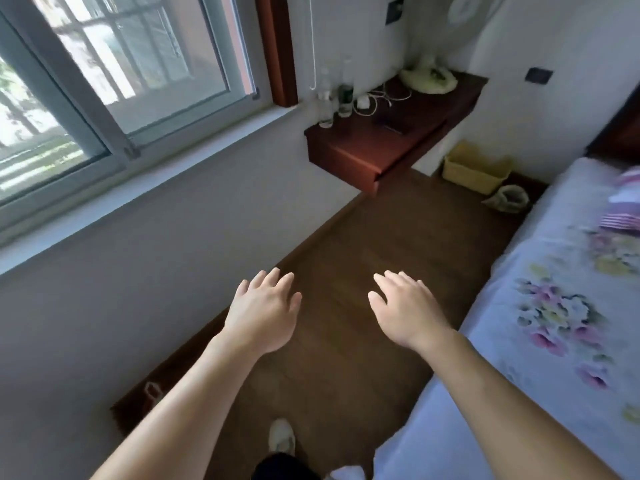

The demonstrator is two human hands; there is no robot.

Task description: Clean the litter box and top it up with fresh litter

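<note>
Head view: both hands held out bare over a strip of floor.
Left hand (265, 311) and right hand (403, 308) hover, fingers loosely spread. The brown floor (381, 237) lies open between the wall skirting and the bed (554, 306) edge, under a jutting shelf (381, 147), to the yellow box (476, 166) and bag (509, 199) in the far corner.

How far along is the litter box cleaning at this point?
Done: nothing visible. In hand: nothing; the left hand and right hand hover open and empty above the brown wooden floor. Left: everything; the pale yellow plastic tub and the small open sack beside it sit untouched in the far corner.
</note>
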